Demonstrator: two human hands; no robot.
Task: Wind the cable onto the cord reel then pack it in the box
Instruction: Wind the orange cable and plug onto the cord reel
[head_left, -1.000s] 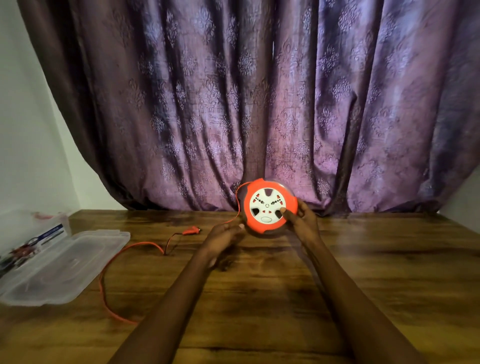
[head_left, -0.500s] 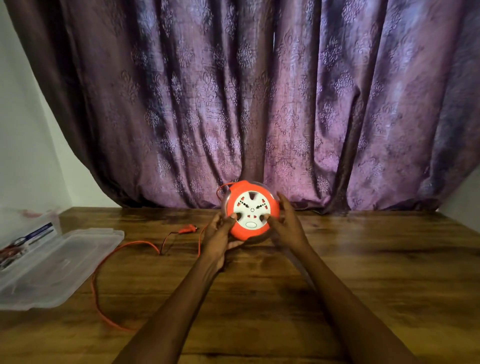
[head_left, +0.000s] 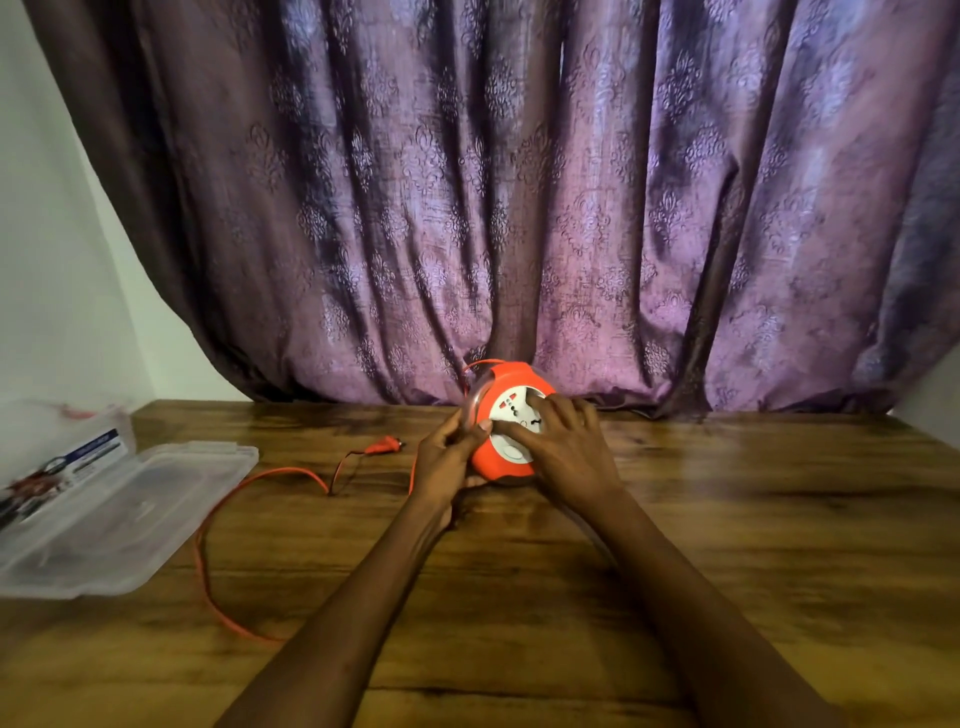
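Reel (head_left: 506, 415): orange, white socket face, held above the worktop (head_left: 727, 519) centre. Left hand (head_left: 447, 457) grips its left rim; right hand (head_left: 563, 447) lies fingers spread on the face. Cable (head_left: 208, 545): loops left across worktop, plug (head_left: 383, 446) loose. Box (head_left: 104, 509): clear, open, far left.

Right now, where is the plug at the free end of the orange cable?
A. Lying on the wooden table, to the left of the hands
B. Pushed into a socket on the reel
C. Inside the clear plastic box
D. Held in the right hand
A. The plug lies on the wooden table, left of the left hand that holds the reel, with loose cable trailing on the wood.
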